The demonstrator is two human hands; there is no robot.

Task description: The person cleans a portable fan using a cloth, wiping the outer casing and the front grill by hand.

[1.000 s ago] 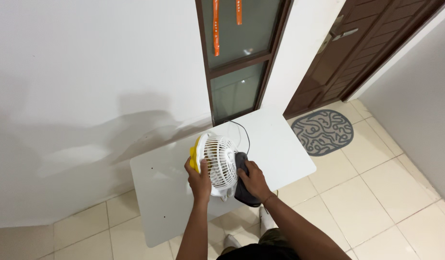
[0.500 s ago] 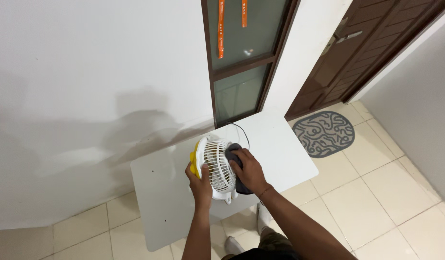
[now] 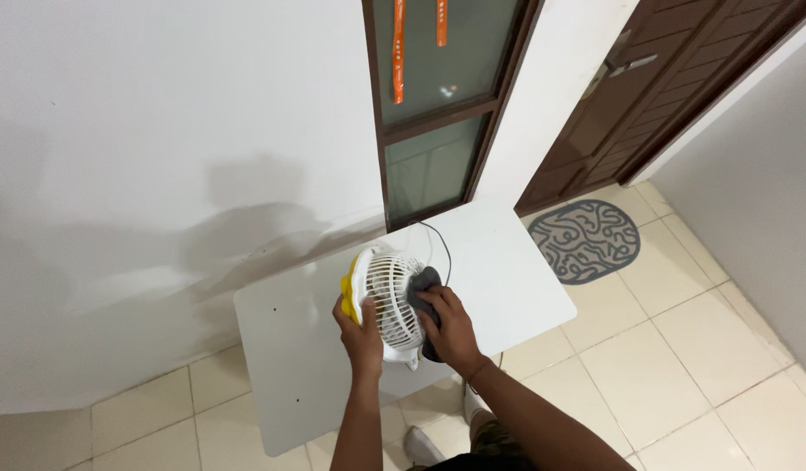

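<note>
White-and-yellow fan (image 3: 388, 301), dark cloth (image 3: 423, 292) against grille

Left hand (image 3: 361, 324): forearm extended forward, fingers curled in closed grip | Right hand (image 3: 449, 321): forearm angled inward, palm down, fingers bent, pressing

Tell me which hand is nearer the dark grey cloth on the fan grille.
Right. The right hand presses the dark grey cloth against the white fan grille; the left hand grips the fan's yellow-backed rim, apart from the cloth.
</note>
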